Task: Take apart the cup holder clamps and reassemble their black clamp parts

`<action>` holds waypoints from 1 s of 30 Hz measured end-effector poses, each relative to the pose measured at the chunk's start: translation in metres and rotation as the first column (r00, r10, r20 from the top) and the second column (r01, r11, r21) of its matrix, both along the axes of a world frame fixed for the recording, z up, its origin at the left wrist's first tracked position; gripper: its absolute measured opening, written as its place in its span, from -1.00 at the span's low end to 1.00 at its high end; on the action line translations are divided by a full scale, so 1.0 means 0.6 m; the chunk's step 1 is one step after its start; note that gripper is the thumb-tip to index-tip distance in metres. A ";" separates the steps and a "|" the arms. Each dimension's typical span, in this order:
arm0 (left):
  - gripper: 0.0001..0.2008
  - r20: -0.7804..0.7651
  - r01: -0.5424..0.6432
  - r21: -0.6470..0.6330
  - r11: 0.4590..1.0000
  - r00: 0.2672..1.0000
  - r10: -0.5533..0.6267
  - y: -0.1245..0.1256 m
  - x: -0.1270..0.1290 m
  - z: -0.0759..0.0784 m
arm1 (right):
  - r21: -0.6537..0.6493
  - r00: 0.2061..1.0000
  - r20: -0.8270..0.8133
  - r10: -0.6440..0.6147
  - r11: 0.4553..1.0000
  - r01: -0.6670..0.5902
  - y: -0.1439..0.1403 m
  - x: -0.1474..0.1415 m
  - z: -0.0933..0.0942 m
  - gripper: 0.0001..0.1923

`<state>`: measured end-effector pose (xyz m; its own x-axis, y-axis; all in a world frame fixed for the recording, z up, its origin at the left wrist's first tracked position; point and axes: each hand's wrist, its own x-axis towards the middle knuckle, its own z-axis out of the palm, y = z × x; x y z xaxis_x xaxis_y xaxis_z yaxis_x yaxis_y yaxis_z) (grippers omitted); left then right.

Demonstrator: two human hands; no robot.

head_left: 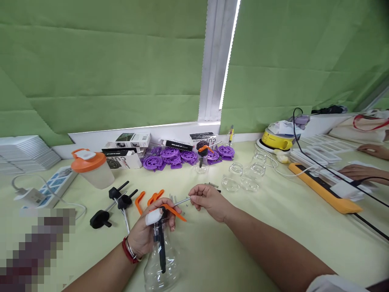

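My left hand [148, 223] is closed round the neck of a clear plastic bottle [165, 259], with white tape on the thumb. A black stem [162, 247] hangs inside the bottle, and an orange lever [176, 212] sticks out at its top. My right hand [206, 198] pinches the end of a thin metal rod [182, 201], whose other end meets the top of the bottle by the left fingers. Loose orange levers [155, 196] lie just beyond my left hand. Small metal pins [174, 198] and a spring [212, 185] rest behind the hands. To the left are black heads on metal rods [124, 200].
Clear bottle parts [235, 178] stand behind my right hand, and purple wheel-shaped parts [170, 156] lie in front of boxes [126, 152]. An orange-lidded shaker [94, 168] and a power strip [56, 184] are at left. On the right, a co-worker's hands [357, 172] are near an orange-edged device [325, 194].
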<state>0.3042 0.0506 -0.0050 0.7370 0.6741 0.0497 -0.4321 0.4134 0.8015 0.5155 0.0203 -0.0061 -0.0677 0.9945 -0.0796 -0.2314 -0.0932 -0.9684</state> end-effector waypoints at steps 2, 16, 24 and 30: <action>-0.81 0.005 -0.007 -0.009 1.000 1.000 0.007 0.001 0.000 -0.001 | -0.031 1.000 -0.022 0.018 0.999 -0.019 0.000 0.000 -0.001 -0.61; -0.78 -0.029 -0.026 -0.019 0.999 0.999 0.026 0.005 -0.002 -0.001 | -0.046 0.999 -0.024 -0.037 0.998 0.036 0.004 0.002 -0.003 -0.66; -0.81 -0.014 -0.044 -0.029 0.999 0.999 0.043 0.016 -0.008 -0.001 | -0.011 0.787 0.617 0.003 1.000 0.005 -0.006 0.029 -0.002 -0.95; -0.79 0.000 -0.078 -0.035 0.996 0.997 0.078 0.021 -0.008 -0.002 | 0.022 0.237 0.971 0.027 0.979 -0.202 -0.011 0.009 -0.004 -0.85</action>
<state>0.2994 0.0633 -0.0063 0.6817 0.7311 0.0262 -0.4657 0.4060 0.7863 0.5207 0.0140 -0.0087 -0.1414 0.9879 -0.0631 0.8840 0.0973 -0.4573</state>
